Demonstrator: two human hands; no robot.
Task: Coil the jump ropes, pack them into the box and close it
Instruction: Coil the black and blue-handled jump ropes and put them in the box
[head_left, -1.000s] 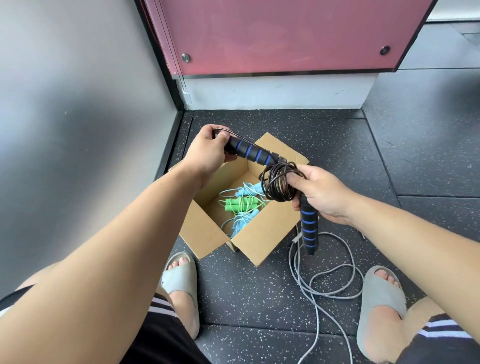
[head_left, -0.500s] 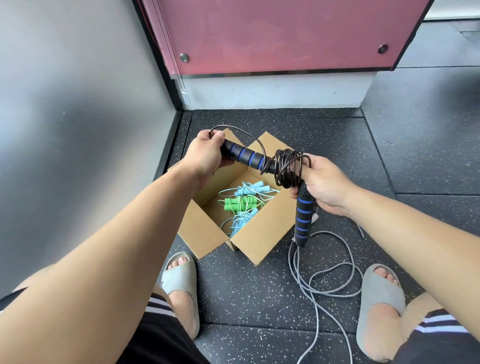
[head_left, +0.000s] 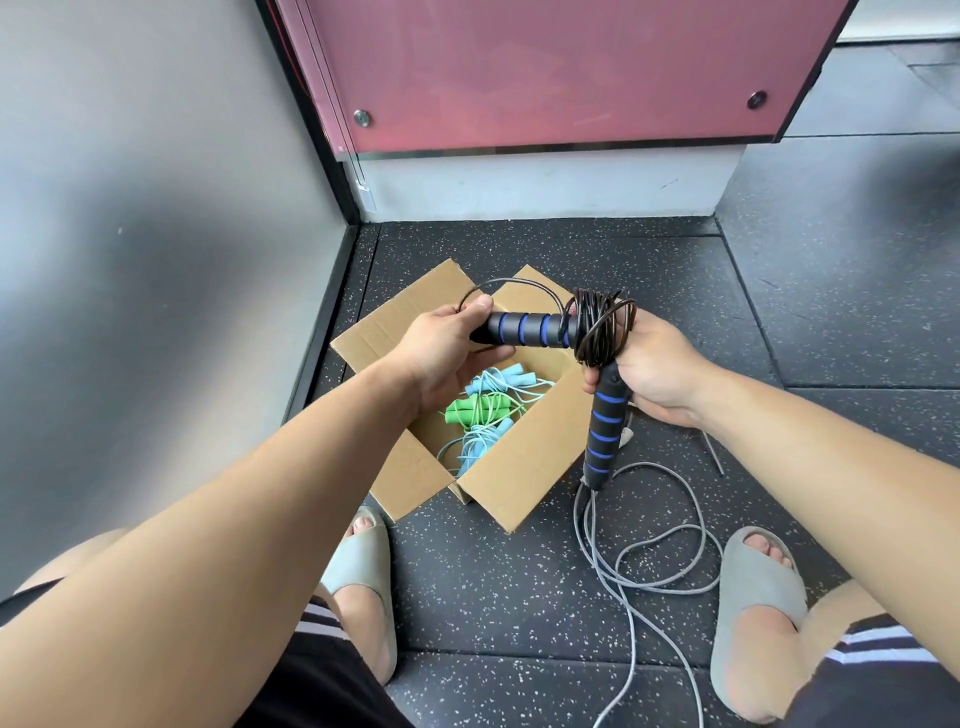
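Note:
An open cardboard box (head_left: 524, 467) sits on the dark speckled floor, with a green jump rope (head_left: 475, 410) and a light blue jump rope (head_left: 493, 382) coiled inside. Above the box I hold a black jump rope with blue-banded handles. My left hand (head_left: 447, 348) grips one handle (head_left: 524, 330), which lies level. My right hand (head_left: 649, 369) grips the coiled black cord (head_left: 602, 327) and the top of the second handle (head_left: 602, 431), which hangs downward. One loose loop of black cord arches over my left hand.
A grey jump rope (head_left: 649, 551) lies uncoiled on the floor between my feet in grey sandals (head_left: 753, 613). A grey wall stands at the left and a red panel (head_left: 545, 73) at the back. The box flaps stand open.
Both hands rose and shifted right. The left-hand handle swung to level, the coil tightened at my right hand, and the loose black loop shrank.

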